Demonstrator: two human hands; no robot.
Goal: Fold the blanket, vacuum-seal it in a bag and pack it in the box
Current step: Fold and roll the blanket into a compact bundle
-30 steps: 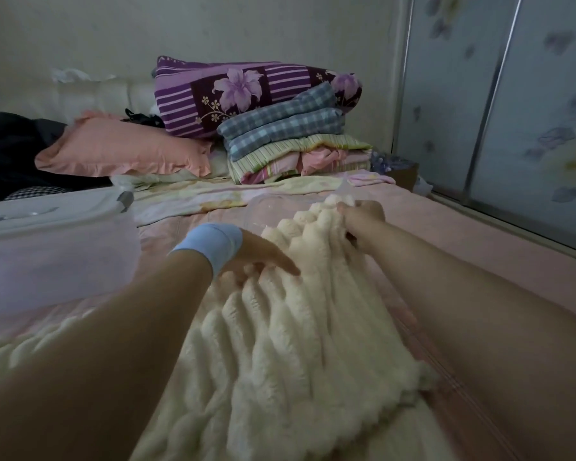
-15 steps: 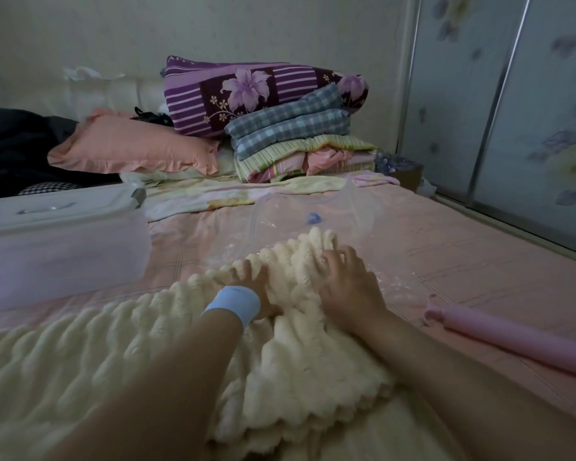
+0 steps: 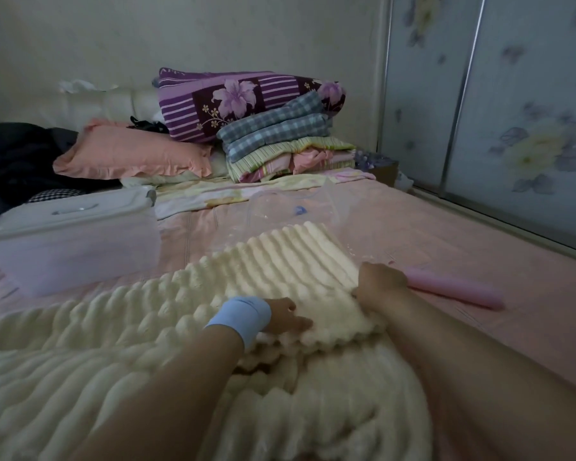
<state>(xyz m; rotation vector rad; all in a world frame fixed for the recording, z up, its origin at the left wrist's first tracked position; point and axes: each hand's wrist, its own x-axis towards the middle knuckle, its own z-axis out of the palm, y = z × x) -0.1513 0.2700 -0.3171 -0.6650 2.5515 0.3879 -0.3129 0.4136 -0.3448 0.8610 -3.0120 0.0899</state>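
Note:
A cream ribbed fluffy blanket (image 3: 113,377) lies spread over the near part of the bed, with a folded flap (image 3: 296,271) lying flat on top of it. My left hand (image 3: 288,317), with a blue wristband, grips the flap's near edge. My right hand (image 3: 379,284) is curled round the flap's right corner. Just beyond the blanket, partly under it, lies a clear vacuum bag (image 3: 280,207) with a blue valve (image 3: 300,210). A white translucent box (image 3: 70,241) with its lid on stands to the left.
A pink rod-shaped pump (image 3: 456,289) lies on the pink sheet right of my right hand. At the head of the bed are a pink pillow (image 3: 130,154) and a stack of folded bedding (image 3: 273,138). Sliding wardrobe doors (image 3: 512,128) line the right side.
Both hands have pulled the blanket's bunched edge back toward me. The raised fold now lies flat as a flap, and the pink pump has come into view.

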